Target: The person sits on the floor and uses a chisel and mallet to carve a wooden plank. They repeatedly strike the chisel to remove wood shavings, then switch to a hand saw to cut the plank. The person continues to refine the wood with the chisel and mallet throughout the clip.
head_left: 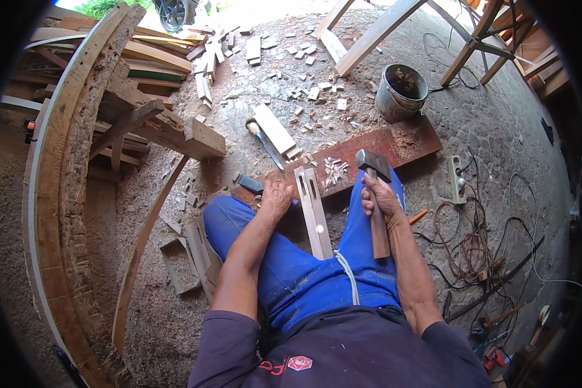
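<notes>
My right hand [380, 200] grips the wooden handle of a hammer [372, 163], its metal head upright above my right thigh. My left hand [277, 197] is curled over a chisel [249, 183] with a dark flat blade; part of the tool is hidden under my fingers. Between my blue-clad legs lies a pale wooden piece [315, 226] with long slots cut near its far end, resting across a reddish board [407, 142] strewn with shavings. Another chisel [263, 143] lies beyond, beside a pale block [275, 127].
Curved timbers and a beam [200, 139] crowd the left. A metal bucket [394, 94] stands beyond the board. Wooden trestles [368, 45] are at the back right. A power strip [458, 180], tangled cables [465, 246] and scattered offcuts [313, 94] lie on the concrete floor.
</notes>
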### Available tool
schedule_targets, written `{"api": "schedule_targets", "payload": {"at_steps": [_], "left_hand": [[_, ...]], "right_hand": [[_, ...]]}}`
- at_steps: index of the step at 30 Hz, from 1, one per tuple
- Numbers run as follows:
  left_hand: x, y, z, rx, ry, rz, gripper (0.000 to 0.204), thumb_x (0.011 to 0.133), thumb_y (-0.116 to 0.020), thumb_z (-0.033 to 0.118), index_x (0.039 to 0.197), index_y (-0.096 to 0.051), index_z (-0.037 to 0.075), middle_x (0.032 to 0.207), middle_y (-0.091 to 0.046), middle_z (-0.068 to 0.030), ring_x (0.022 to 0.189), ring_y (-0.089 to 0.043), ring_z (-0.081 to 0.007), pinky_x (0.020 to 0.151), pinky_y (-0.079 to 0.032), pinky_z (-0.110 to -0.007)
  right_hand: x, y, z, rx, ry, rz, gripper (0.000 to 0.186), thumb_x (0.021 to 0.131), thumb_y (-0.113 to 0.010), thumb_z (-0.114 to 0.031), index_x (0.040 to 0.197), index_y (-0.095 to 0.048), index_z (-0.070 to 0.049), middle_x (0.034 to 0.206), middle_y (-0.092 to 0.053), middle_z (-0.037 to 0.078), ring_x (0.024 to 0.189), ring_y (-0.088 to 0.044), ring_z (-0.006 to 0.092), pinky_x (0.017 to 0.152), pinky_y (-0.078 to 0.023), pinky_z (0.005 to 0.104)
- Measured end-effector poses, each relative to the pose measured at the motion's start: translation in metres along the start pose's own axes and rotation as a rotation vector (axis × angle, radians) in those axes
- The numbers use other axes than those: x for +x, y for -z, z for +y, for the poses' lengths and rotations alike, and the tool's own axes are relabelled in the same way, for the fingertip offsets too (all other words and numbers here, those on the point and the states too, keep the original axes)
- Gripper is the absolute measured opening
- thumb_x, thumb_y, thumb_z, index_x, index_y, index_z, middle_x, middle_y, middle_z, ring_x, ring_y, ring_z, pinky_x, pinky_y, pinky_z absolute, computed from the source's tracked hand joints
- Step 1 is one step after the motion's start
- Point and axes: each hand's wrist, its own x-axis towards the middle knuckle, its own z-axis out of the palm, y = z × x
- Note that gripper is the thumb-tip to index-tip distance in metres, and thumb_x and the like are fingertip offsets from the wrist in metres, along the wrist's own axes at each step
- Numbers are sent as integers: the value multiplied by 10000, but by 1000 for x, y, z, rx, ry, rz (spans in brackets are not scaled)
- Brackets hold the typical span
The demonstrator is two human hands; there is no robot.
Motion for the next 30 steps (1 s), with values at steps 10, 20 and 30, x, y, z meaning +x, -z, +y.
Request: {"api": "schedule_targets", "payload": {"at_steps": [10,20,30], "left_hand": [[30,183,-14,-1050,141,762,163,866,-661,105,1018,-613,74,787,-665,-157,707,-684,-282,661,-544,-420],[69,215,58,-1480,21,530,349,982,-738,340,806,-635,57,647,-582,27,602,-548,-69,547,-448,-264],[68,203,64,-1305,-120,514,276,901,-728,110,1142,-612,40,868,-622,-79,798,-617,-184,706,-507,-360]], "right_hand": [[14,4,0,20,-6,-18,304,1041,-614,-393,1144,-515,-125,722,-539,3,463,-512,88,389,-475,271],[15,7,-1,55,-37,-63,287,1008,-664,-425,1055,-495,-197,697,-554,-21,462,-534,94,386,-473,281],[11,0,-3,12,-45,11,308,996,-685,-409,1129,-520,-186,693,-560,-24,460,-520,85,392,-454,266]]}}
